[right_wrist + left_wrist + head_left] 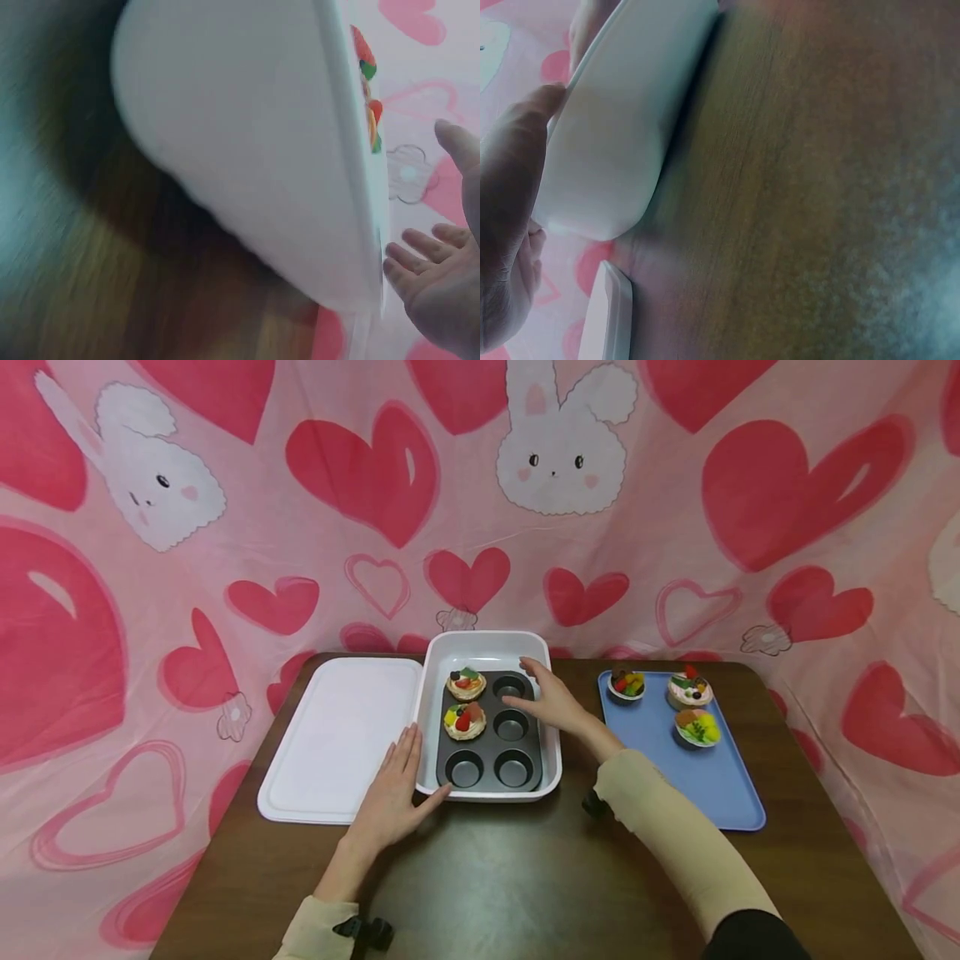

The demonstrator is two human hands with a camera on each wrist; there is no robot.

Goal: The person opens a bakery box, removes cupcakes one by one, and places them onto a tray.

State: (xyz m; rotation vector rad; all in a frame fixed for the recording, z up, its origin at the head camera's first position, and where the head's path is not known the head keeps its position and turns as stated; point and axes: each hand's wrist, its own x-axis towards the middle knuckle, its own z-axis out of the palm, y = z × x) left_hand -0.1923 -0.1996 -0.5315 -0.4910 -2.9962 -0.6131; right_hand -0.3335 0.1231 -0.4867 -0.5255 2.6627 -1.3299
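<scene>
A dark muffin pan sits inside a deep white container. Two fruit tarts fill the back and middle cups of its left column: one with a green leaf, one with strawberry and yellow fruit. My left hand rests at the container's front left corner, thumb on the rim, fingers straight along the side; the left wrist view shows this thumb touching the rim. Over the container's right side hovers my right hand, fingers spread and holding nothing. In the right wrist view, that hand is beside the container rim.
A flat white lid lies left of the container. To the right, a blue tray carries a chocolate-topped fruit cup, a pink-cream tart and a yellow fruit cup. A heart-patterned cloth hangs behind the brown table.
</scene>
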